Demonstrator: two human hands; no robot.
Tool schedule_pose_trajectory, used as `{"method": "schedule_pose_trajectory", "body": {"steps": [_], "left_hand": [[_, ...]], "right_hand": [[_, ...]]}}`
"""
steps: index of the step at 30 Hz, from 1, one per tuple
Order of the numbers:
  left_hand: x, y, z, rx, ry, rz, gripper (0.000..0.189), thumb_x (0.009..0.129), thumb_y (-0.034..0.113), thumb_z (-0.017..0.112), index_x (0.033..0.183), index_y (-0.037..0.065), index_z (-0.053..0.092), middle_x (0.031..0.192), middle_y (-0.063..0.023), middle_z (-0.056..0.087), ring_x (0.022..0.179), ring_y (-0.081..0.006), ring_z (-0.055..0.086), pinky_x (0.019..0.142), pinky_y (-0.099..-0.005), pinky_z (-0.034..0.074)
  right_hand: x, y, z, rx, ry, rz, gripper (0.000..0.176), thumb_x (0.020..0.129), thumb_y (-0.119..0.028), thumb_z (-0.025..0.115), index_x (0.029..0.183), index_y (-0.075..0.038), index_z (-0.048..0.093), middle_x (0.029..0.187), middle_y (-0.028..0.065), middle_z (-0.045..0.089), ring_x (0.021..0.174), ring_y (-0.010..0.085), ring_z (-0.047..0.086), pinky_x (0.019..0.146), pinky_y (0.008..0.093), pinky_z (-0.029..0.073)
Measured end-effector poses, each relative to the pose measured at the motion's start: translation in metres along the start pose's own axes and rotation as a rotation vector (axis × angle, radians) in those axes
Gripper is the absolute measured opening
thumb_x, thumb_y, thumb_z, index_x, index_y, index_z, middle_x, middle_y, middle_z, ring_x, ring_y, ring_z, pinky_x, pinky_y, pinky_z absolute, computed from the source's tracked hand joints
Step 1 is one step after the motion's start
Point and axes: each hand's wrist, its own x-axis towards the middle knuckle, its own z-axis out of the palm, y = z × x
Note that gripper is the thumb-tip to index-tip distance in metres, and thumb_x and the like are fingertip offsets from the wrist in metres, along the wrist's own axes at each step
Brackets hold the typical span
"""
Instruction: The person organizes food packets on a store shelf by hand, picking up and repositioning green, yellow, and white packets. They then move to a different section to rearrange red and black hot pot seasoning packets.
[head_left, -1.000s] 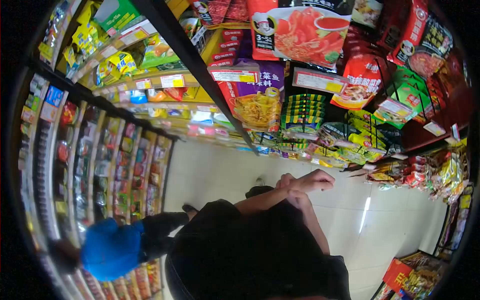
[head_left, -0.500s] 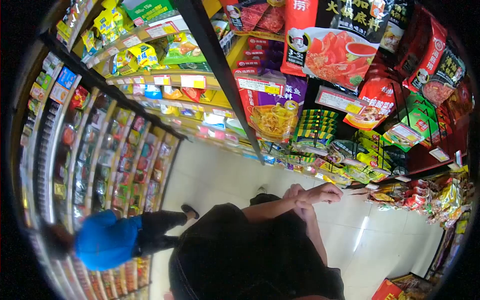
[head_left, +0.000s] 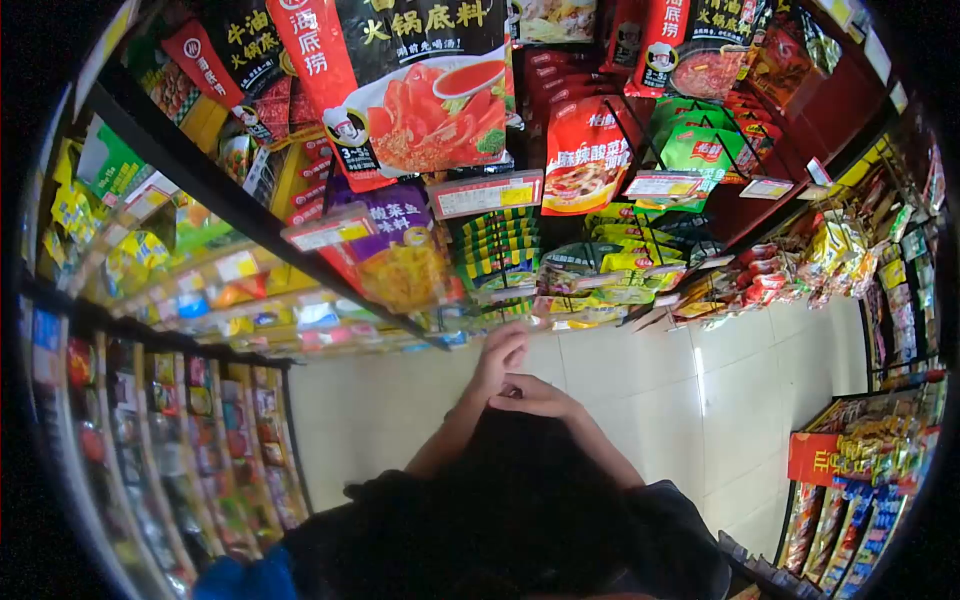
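Note:
My left hand (head_left: pixel 500 356) is raised in front of my chest, its fingers loosely curled with nothing visible in them. Against its wrist lies my right hand (head_left: pixel 538 397), fingers bent inward; a small dark patch shows between them, and I cannot make out whether it is an object or a gap. Just beyond my hands is the low end of a hanging rack with yellow-green packets (head_left: pixel 630 262). Higher up hang a large black and red hotpot seasoning packet (head_left: pixel 420 100), a red packet (head_left: pixel 585 155), a green packet (head_left: pixel 690 160) and a purple packet (head_left: pixel 390 240).
Price tags (head_left: pixel 487 195) jut from the rack. Shelves with packaged goods (head_left: pixel 180 420) line the left, and a display stand with a red sign (head_left: pixel 815 458) is at lower right. Pale tiled floor (head_left: pixel 640 370) lies below. A bit of blue clothing (head_left: pixel 245 578) shows at bottom left.
My view has turned to the right, bringing the display stand further in. My right hand has shifted from round my left wrist to lie against it. The person in blue is mostly out of sight.

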Motion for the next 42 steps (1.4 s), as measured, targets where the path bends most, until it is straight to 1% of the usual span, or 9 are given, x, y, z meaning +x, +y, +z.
{"method": "schedule_pose_trajectory", "body": {"steps": [4, 11, 15, 19, 21, 22, 23, 27, 42], "left_hand": [[-0.009, 0.025, -0.034, 0.038, 0.108, -0.082, 0.022, 0.101, 0.015, 0.053, 0.080, 0.010, 0.051, 0.066, 0.0042, 0.041, 0.055, -0.0063, 0.039, 0.050, -0.0248, 0.026], [-0.015, -0.013, -0.082, 0.231, 0.220, -0.070, 0.018, 0.102, 0.021, 0.059, 0.089, 0.008, 0.062, 0.064, 0.0043, 0.046, 0.056, -0.0044, 0.041, 0.050, -0.0238, 0.028], [-0.027, -0.051, -0.120, 0.803, 0.146, 0.066, 0.024, 0.103, 0.026, 0.060, 0.098, 0.003, 0.067, 0.070, -0.0076, 0.061, 0.063, -0.0159, 0.057, 0.058, -0.0340, 0.043], [-0.063, -0.146, -0.212, 0.903, 0.288, -0.046, 0.019, 0.096, 0.025, 0.064, 0.097, 0.006, 0.068, 0.080, -0.0168, 0.069, 0.076, -0.0341, 0.068, 0.069, -0.0451, 0.051], [-0.104, -0.253, -0.316, 1.697, 0.054, 0.111, 0.012, 0.088, 0.019, 0.064, 0.092, 0.009, 0.068, 0.081, -0.0145, 0.069, 0.082, -0.0372, 0.069, 0.074, -0.0501, 0.053], [-0.125, -0.259, -0.320, 1.889, -0.084, -0.242, 0.009, 0.084, 0.019, 0.064, 0.088, 0.011, 0.068, 0.085, -0.0119, 0.070, 0.087, -0.0354, 0.069, 0.078, -0.0514, 0.054], [-0.169, -0.265, -0.332, 1.804, -0.049, -0.142, 0.013, 0.087, 0.023, 0.065, 0.090, 0.011, 0.069, 0.090, -0.0128, 0.072, 0.088, -0.0342, 0.070, 0.078, -0.0509, 0.055], [-0.260, -0.261, -0.317, 1.484, 0.028, -0.827, 0.012, 0.091, 0.022, 0.065, 0.091, 0.012, 0.071, 0.087, -0.0107, 0.072, 0.085, -0.0310, 0.070, 0.077, -0.0449, 0.056], [-0.202, -0.239, -0.359, 1.403, 0.106, -0.050, 0.010, 0.083, 0.020, 0.067, 0.083, 0.011, 0.062, 0.087, -0.0098, 0.066, 0.086, -0.0312, 0.064, 0.076, -0.0458, 0.052]], "right_hand": [[-0.014, -0.034, -0.030, -0.044, 0.222, -0.041, 0.016, 0.099, -0.015, 0.072, 0.113, -0.008, 0.071, 0.102, 0.0018, 0.071, 0.094, 0.0090, 0.064, 0.084, 0.0284, 0.051], [-0.039, -0.227, -0.084, -0.072, 0.655, -0.677, 0.009, 0.100, -0.006, 0.067, 0.104, 0.001, 0.070, 0.105, 0.0084, 0.070, 0.098, 0.0146, 0.066, 0.088, 0.0315, 0.053], [-0.010, -0.325, -0.096, -0.250, 0.739, -0.962, 0.023, 0.101, -0.008, 0.066, 0.122, 0.001, 0.068, 0.111, 0.0064, 0.071, 0.102, 0.0103, 0.065, 0.091, 0.0270, 0.051], [0.045, -0.370, -0.113, -0.331, 0.812, -1.003, 0.037, 0.098, -0.022, 0.073, 0.126, 0.002, 0.065, 0.104, 0.0076, 0.072, 0.089, 0.0107, 0.067, 0.078, 0.0270, 0.056], [0.056, -0.380, -0.107, -0.377, 0.877, -0.855, 0.042, 0.096, -0.027, 0.076, 0.125, 0.001, 0.065, 0.101, 0.0090, 0.072, 0.084, 0.0120, 0.068, 0.073, 0.0281, 0.056], [0.060, -0.384, -0.105, -0.401, 0.909, -0.783, 0.044, 0.095, -0.030, 0.077, 0.125, 0.001, 0.065, 0.099, 0.0096, 0.072, 0.081, 0.0127, 0.069, 0.070, 0.0286, 0.056], [0.064, -0.386, -0.104, -0.457, 0.953, -0.815, 0.046, 0.094, -0.031, 0.077, 0.124, 0.002, 0.065, 0.097, 0.0103, 0.072, 0.079, 0.0135, 0.069, 0.069, 0.0291, 0.056], [0.072, -0.379, -0.105, -0.503, 1.020, -0.814, 0.054, 0.091, -0.039, 0.080, 0.121, 0.004, 0.065, 0.092, 0.0134, 0.071, 0.078, 0.0186, 0.071, 0.070, 0.0330, 0.056], [0.075, -0.375, -0.101, -0.607, 1.119, -0.889, 0.043, 0.098, -0.038, 0.069, 0.107, 0.005, 0.069, 0.094, 0.0203, 0.067, 0.082, 0.0311, 0.065, 0.076, 0.0411, 0.050]]}}
